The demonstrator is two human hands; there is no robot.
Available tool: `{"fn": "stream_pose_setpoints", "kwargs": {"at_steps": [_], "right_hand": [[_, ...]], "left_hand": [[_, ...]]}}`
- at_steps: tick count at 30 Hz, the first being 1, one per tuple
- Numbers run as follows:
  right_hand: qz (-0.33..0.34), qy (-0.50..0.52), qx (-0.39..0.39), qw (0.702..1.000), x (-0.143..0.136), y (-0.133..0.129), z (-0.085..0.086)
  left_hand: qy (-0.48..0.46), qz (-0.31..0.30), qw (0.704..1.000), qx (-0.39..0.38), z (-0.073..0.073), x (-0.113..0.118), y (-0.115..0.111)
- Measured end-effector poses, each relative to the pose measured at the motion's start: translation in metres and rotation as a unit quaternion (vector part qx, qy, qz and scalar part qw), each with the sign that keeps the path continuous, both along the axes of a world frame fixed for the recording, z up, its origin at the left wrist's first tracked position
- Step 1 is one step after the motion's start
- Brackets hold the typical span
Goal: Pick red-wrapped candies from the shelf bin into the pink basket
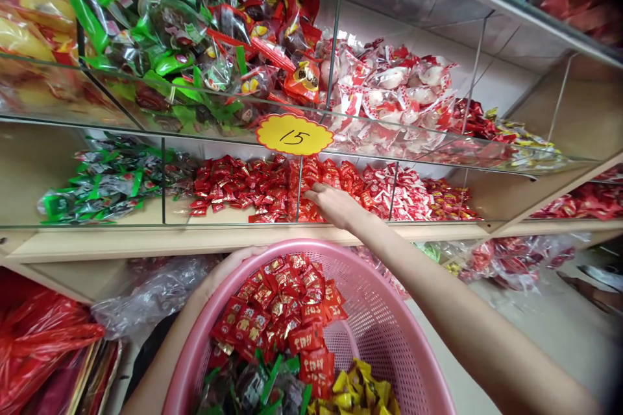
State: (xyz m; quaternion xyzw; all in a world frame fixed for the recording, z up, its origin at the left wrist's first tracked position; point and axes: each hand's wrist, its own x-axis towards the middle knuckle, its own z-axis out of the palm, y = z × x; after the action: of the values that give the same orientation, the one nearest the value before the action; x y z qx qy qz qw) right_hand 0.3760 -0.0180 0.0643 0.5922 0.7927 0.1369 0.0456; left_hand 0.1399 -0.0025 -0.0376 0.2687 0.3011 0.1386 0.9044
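Note:
A pink plastic basket (389, 311) with perforated walls is in front of me, tilted toward me. Red wrapped candy packets (287, 292) fill its far side. Nearer lie green-and-clear packets (257, 382) and yellow wrapped candies (363, 389). My left hand (243, 259) is closed on the basket's far left rim, its fingers partly hidden. Reaching over the basket, my right hand (331, 204) has bent fingers down among red packets (306, 175) on the lower shelf. Whatever those fingertips grip is hidden.
Glass dividers and a low glass front edge the shelf compartments. A yellow price tag (294, 135) reading 15 hangs above my right hand. The upper shelf bears pink-white packets (389, 87) and green packets (180, 26). A red plastic bag (43, 331) sits at lower left.

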Motion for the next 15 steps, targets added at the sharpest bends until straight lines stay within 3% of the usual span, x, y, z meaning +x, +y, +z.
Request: {"fn": "stream_pose_setpoints", "kwargs": {"at_steps": [9, 12, 15], "right_hand": [[0.009, -0.008, 0.018, 1.0, 0.009, 0.002, -0.003], [0.002, 0.061, 0.052, 0.997, 0.014, -0.012, 0.006], [0.009, 0.177, 0.1, 0.979, 0.012, -0.043, 0.018]], "left_hand": [[0.008, -0.015, 1.0, -0.025, -0.003, -0.001, 0.001], [0.008, -0.019, 0.999, -0.037, 0.0, -0.001, -0.002], [0.021, -0.016, 0.999, -0.035, 0.004, 0.0, -0.005]]}}
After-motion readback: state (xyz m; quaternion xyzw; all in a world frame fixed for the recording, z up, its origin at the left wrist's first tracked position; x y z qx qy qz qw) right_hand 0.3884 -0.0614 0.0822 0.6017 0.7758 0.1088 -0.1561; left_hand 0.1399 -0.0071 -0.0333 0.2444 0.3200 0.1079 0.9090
